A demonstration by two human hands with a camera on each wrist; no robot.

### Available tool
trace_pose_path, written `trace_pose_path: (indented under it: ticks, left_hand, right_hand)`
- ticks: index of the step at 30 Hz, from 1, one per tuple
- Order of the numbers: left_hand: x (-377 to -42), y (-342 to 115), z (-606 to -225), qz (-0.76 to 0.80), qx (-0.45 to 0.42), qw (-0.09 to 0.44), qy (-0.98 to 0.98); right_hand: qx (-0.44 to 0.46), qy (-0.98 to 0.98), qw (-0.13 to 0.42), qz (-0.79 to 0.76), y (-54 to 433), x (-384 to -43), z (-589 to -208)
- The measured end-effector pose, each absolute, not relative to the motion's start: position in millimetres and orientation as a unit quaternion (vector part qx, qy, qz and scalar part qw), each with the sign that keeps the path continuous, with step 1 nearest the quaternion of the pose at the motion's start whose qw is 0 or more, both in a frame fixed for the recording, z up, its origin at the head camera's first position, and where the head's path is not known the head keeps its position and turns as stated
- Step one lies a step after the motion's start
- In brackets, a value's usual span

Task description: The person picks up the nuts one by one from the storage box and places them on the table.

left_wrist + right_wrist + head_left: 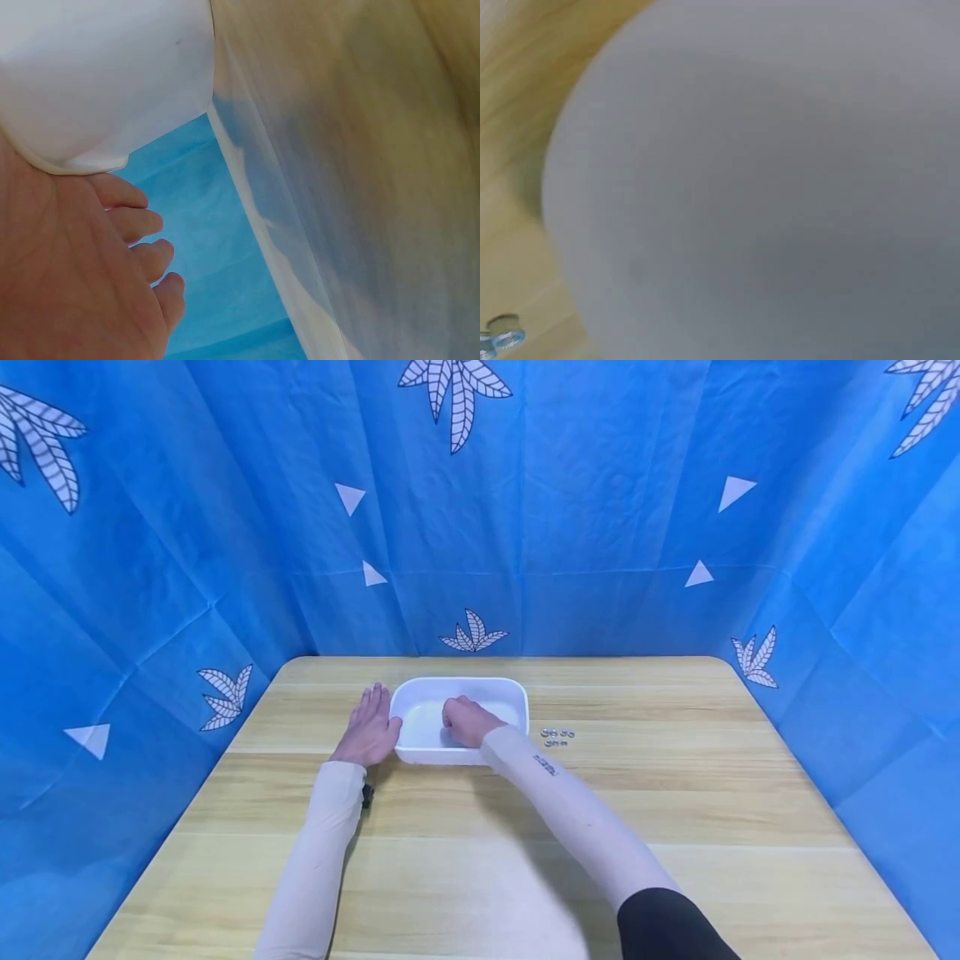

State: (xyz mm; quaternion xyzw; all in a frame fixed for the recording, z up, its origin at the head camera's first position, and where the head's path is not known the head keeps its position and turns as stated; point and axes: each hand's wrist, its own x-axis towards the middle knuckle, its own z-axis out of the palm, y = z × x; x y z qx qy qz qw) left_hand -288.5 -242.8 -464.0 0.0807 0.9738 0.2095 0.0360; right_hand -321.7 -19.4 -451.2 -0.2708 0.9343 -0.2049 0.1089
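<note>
A white rectangular plastic basin [411, 755] stands on the wooden table. Beside its left end, my left hand [367, 731] has its fingers stretched forward, the thumb at the rim. The left wrist view shows the palm of that hand against the wall of the basin [112, 82]. My right hand [471, 722] reaches down inside the basin with its fingers bent; whether anything is in them is hidden. Right of the basin lie several small shiny metal pieces [553, 734] in two rows. One short, round metal piece [507, 331] shows in the right wrist view.
The light wooden table [480, 852] has rounded far corners. Blue cloth [600, 510] with white leaf and triangle prints hangs behind it and at both sides. The basin's outer wall [742, 187] fills most of the right wrist view.
</note>
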Motion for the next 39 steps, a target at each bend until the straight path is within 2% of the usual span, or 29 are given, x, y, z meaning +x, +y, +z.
trace_pose_path:
  ticks: [25, 39]
  left_hand:
    - [-287, -243, -462, 0.206, 0.086, 0.032, 0.974]
    - [-288, -243, -465, 0.211, 0.088, 0.03, 0.973]
  right_hand:
    - [-0.296, 0.923, 0.099, -0.223, 16, -315, -431]
    - [-0.339, 0.908, 0.099, -0.228, 29, -310, -420]
